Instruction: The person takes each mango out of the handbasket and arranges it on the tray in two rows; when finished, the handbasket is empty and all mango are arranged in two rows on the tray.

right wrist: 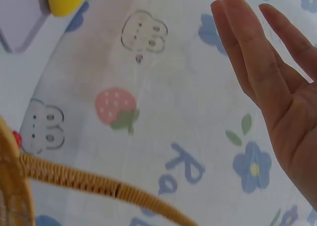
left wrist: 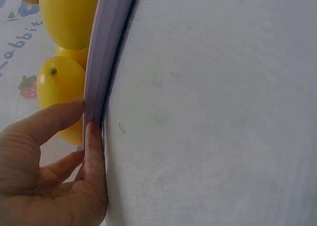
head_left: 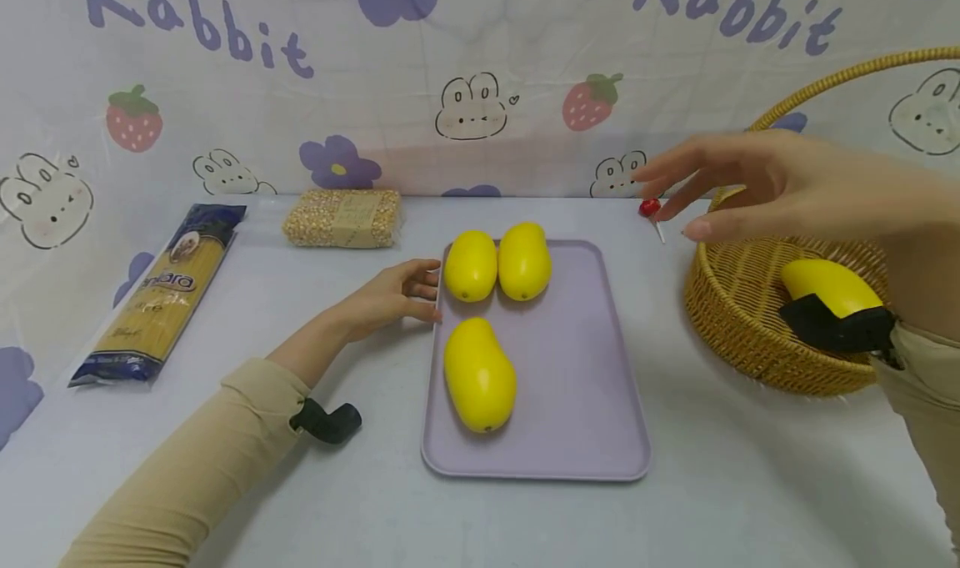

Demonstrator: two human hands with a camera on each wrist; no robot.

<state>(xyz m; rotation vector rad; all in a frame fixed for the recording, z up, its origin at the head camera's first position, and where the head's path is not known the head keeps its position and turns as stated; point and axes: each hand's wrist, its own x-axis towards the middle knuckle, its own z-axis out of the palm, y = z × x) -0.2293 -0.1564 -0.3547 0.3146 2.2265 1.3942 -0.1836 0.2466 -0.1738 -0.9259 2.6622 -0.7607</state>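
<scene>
My left hand (head_left: 393, 301) is at the left edge of a lilac tray (head_left: 566, 368). In the left wrist view, its thumb and fingertips touch the tray's rim (left wrist: 105, 52). Three smooth yellow mango-shaped fruits lie on the tray: two side by side at the back, one fruit (head_left: 480, 376) at the front left. Above the wicker basket (head_left: 750, 343), my right hand (head_left: 787, 180) hovers in the air, fingers extended and holding nothing. Another yellow fruit (head_left: 828, 286) sits inside the basket, partly hidden by the right wrist's black camera mount.
A bag of spaghetti (head_left: 165, 293) lies at the far left. A pack of corn kernels (head_left: 342, 218) is at the back, beside a printed cloth backdrop (head_left: 525, 159). A red lollipop (head_left: 650, 208) lies left of the basket, whose handle (head_left: 847, 72) arches high.
</scene>
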